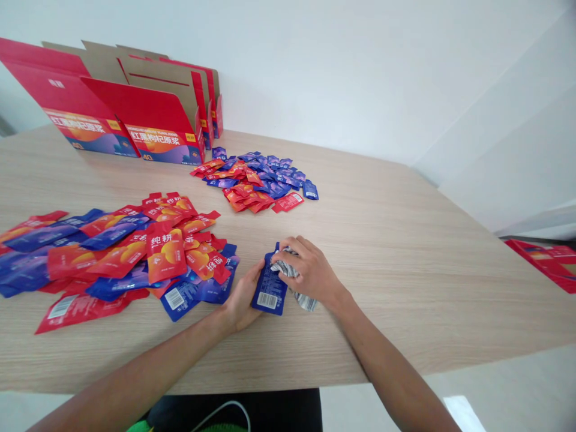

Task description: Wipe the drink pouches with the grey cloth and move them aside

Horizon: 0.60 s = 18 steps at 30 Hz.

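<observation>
A blue pouch [269, 294] with a white barcode label faces up in my left hand [245, 297], whose fingers are closed around its left side. My right hand [308, 267] grips a crumpled grey-and-white striped cloth [286, 264] and presses it against the upper part of this pouch. A loose end of the cloth hangs below my right hand. To the left of my hands lies a large heap of red and blue pouches [166, 252], some overlapping. A smaller pile of similar pouches [252, 177] lies farther back.
Several open red cardboard boxes [162, 144] stand at the back left of the wooden table [405, 270], near the white wall. A red box [546, 261] is beyond the table's right edge. A white cable [225, 405] shows below the front edge.
</observation>
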Tool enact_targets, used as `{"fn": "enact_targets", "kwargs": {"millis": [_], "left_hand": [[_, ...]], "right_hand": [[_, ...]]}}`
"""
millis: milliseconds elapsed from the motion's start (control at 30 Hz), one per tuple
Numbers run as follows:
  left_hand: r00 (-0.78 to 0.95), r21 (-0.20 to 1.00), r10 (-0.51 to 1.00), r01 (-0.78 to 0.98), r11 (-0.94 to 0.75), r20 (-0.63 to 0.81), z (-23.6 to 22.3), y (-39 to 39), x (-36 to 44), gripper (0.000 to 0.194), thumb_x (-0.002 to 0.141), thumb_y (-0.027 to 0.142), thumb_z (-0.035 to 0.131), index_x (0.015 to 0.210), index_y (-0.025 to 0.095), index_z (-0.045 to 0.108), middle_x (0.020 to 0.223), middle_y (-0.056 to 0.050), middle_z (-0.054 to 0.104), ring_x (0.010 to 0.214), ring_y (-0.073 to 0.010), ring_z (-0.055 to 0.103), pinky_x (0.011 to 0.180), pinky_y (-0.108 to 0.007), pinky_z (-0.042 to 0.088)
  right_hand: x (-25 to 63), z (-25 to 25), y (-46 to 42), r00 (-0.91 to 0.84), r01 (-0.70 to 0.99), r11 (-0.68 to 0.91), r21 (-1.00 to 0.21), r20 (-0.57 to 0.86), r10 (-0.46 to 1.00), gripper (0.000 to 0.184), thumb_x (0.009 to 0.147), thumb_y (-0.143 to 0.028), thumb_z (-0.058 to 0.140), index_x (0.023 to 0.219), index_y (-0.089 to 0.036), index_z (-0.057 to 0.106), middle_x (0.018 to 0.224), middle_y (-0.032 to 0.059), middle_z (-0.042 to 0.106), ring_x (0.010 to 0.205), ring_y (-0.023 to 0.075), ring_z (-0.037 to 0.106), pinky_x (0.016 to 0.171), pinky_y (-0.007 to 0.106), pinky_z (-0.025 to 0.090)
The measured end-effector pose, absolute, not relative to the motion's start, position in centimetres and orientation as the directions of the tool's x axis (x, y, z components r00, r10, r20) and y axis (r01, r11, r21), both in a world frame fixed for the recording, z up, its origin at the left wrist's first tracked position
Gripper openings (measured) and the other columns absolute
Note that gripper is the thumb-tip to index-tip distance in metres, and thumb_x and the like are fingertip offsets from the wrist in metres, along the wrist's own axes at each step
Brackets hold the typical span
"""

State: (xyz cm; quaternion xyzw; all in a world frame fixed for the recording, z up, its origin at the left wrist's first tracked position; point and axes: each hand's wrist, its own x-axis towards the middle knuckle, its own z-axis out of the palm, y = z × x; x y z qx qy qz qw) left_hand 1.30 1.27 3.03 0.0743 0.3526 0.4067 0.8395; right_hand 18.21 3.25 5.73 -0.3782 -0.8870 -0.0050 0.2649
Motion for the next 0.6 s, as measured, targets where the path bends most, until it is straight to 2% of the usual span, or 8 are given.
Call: {"fn": "enact_targets", "kwargs": {"millis": [167,267,367,467,600], "left_hand": [[0.457,0.403,0.723,-0.615,0.678,-0.518,3.4,1.3,1.4,0.034,0.102,0.028,0.045,0.1,0.01,0.073,0.088,-0.012,0.077,0.071,-0.0197,0.072,0.074,-0.032,0.058],[0.503,0.357,0.718,-0.635,0.684,-0.48,3.4,1.4,1.2,0.038,0.102,0.031,0.042,0.106,0.008,0.072,0.091,-0.015,0.076,0.079,-0.0246,0.073,0.082,-0.041,0.058],[0.555,0.29,0.706,-0.657,0.696,-0.44,3.4,1.5,0.8,0.043,0.101,0.03,0.035,0.112,0.006,0.07,0.099,-0.018,0.075,0.09,-0.0286,0.072,0.084,-0.046,0.058],[0.58,0.228,0.707,-0.685,0.692,-0.406,3.7,1.6,0.4,0.045,0.097,0.024,0.033,0.118,0.004,0.067,0.108,-0.022,0.072,0.093,-0.0283,0.07,0.075,-0.041,0.058],[0.628,0.167,0.697,-0.69,0.704,-0.346,4.4,1.4,0.0,0.044,0.093,0.031,0.044,0.121,0.005,0.065,0.109,-0.021,0.07,0.085,-0.0238,0.066,0.064,-0.031,0.053]], "right_hand": [[18.3,5.5,3.5,-0.338,0.805,0.533,-0.261,0.538,0.772,0.023,0.084,-0.01,0.066,0.102,-0.024,0.07,0.11,0.0093,0.061,0.097,0.0275,0.058,0.087,0.045,0.054],[18.5,5.6,3.4,-0.255,0.813,0.501,-0.298,0.591,0.765,0.022,0.086,-0.012,0.064,0.103,-0.024,0.069,0.109,0.0083,0.06,0.095,0.0264,0.058,0.086,0.043,0.053],[18.5,5.9,3.3,-0.139,0.759,0.506,-0.41,0.657,0.741,0.022,0.085,-0.012,0.061,0.101,-0.024,0.068,0.106,0.0075,0.059,0.097,0.0254,0.059,0.085,0.04,0.052],[18.4,6.4,3.3,0.003,0.621,0.55,-0.558,0.704,0.71,0.022,0.082,-0.011,0.056,0.096,-0.024,0.068,0.1,0.0064,0.059,0.094,0.0243,0.06,0.084,0.039,0.052],[18.5,6.5,3.8,0.163,0.471,0.57,-0.674,0.701,0.694,0.016,0.081,-0.015,0.054,0.089,-0.024,0.065,0.094,0.0053,0.061,0.095,0.0249,0.06,0.087,0.04,0.051]]}}
